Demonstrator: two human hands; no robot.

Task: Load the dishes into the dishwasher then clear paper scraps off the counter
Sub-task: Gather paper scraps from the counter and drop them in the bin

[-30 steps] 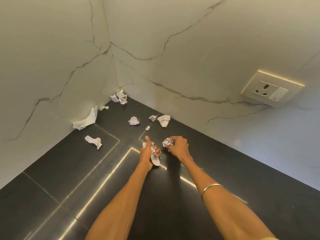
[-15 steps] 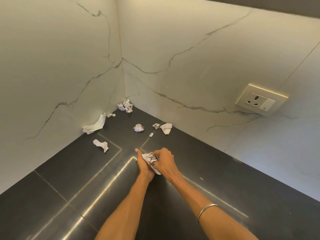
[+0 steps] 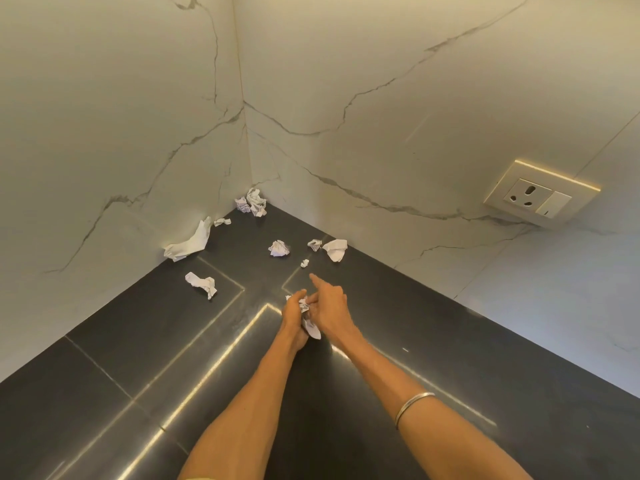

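White veined wall panels (image 3: 381, 81) meet in a corner above the black counter (image 3: 519, 393). A wall socket (image 3: 540, 200) sits at right; no lettering reads on it. The left hand (image 3: 292, 315) grips a wad of crumpled paper (image 3: 310, 325). The right hand (image 3: 329, 306) touches it, forefinger straight. Loose scraps (image 3: 278, 248) lie beyond; print unreadable.
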